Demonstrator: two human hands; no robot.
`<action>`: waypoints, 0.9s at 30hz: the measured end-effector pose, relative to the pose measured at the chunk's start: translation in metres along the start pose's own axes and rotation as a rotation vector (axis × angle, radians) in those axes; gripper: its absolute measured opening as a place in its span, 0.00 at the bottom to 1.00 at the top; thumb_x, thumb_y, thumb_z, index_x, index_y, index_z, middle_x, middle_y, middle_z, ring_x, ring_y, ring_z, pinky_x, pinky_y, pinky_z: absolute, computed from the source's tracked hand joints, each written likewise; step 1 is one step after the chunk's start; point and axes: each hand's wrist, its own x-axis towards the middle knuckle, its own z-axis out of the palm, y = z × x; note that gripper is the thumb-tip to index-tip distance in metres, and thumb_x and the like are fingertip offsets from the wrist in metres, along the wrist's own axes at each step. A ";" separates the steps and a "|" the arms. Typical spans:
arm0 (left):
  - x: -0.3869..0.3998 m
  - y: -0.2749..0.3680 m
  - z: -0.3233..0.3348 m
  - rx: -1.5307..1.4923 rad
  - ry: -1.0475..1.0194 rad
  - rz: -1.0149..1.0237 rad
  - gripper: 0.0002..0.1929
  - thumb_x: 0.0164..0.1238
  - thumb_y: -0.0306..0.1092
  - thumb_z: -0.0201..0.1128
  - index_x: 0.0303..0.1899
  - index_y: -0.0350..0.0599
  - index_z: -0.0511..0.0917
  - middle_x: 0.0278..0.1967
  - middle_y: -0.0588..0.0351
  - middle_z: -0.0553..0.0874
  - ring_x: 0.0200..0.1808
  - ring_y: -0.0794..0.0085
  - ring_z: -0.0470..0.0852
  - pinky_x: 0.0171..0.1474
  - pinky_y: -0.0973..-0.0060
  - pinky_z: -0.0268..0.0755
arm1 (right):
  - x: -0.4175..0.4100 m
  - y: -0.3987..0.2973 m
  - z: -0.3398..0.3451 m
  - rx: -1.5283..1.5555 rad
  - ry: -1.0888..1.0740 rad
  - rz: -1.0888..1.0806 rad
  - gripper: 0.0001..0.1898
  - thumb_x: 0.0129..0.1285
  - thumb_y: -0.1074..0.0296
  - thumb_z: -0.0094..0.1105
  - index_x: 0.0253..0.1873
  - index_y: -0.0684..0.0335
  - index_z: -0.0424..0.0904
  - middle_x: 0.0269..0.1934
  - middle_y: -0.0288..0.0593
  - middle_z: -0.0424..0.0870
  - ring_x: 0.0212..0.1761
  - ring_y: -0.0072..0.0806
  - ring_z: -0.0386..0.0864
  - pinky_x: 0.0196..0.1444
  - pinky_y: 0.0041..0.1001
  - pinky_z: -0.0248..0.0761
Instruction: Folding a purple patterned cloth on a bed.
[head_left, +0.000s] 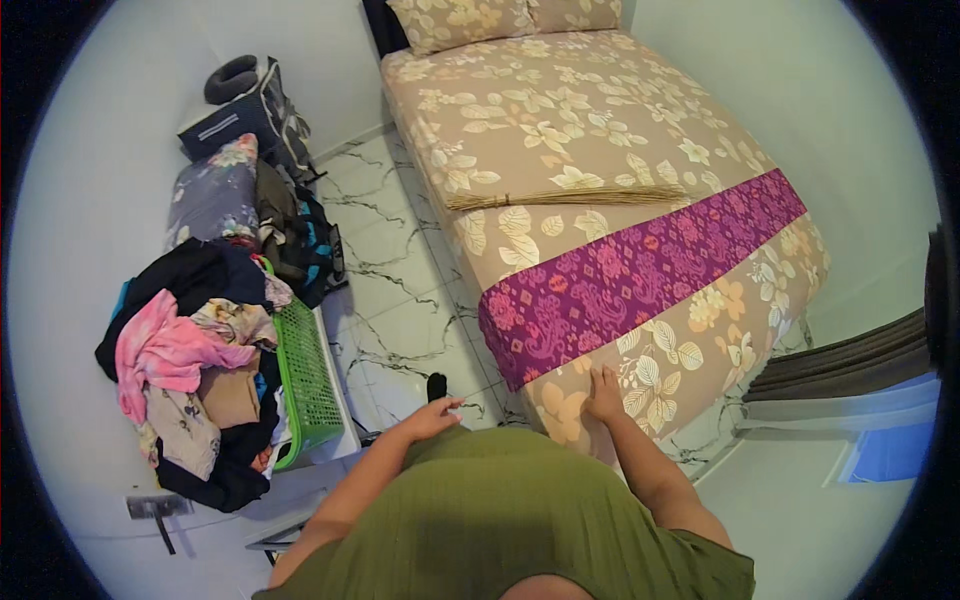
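My right hand (604, 395) is at the foot end of a bed, its fingers resting on or just over the beige floral bedsheet (551, 135). It holds nothing. Just beyond its fingertips, a purple patterned cloth runner (637, 274) lies flat across the bed and hangs over the near-left side. Beside my body, my left hand (433, 420) hovers above the floor with its fingers apart, holding nothing. A lidi broom of thin sticks (570, 197) lies across the sheet above the runner.
To the left, a green plastic laundry basket (306, 375) is heaped with clothes (180, 337). Behind it are a floral pillow (217, 191), bags (300, 232) and a grey neck pillow (232, 79). Marbled floor tiles (382, 247) run beside the bed. A dark curtain (847, 356) hangs at right.
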 end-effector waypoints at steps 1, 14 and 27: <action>0.016 0.004 -0.010 -0.003 -0.041 -0.017 0.26 0.63 0.41 0.58 0.61 0.43 0.65 0.54 0.48 0.75 0.47 0.69 0.74 0.52 0.73 0.66 | -0.004 -0.002 0.001 -0.016 -0.022 0.032 0.39 0.45 0.67 0.61 0.66 0.63 0.56 0.65 0.59 0.55 0.68 0.52 0.51 0.68 0.39 0.47; 0.256 0.056 -0.134 0.315 0.046 0.297 0.20 0.57 0.32 0.56 0.53 0.42 0.72 0.49 0.41 0.76 0.53 0.52 0.73 0.56 0.63 0.65 | 0.047 -0.071 -0.001 1.153 -0.064 0.996 0.26 0.56 0.70 0.54 0.61 0.63 0.63 0.39 0.37 0.74 0.34 0.23 0.72 0.34 0.24 0.69; 0.350 0.096 -0.115 0.527 -0.221 -0.003 0.11 0.55 0.44 0.60 0.39 0.58 0.83 0.42 0.53 0.82 0.48 0.59 0.77 0.53 0.64 0.68 | 0.072 -0.097 0.007 1.214 0.276 1.080 0.06 0.52 0.69 0.63 0.36 0.61 0.78 0.26 0.32 0.74 0.27 0.17 0.69 0.28 0.20 0.61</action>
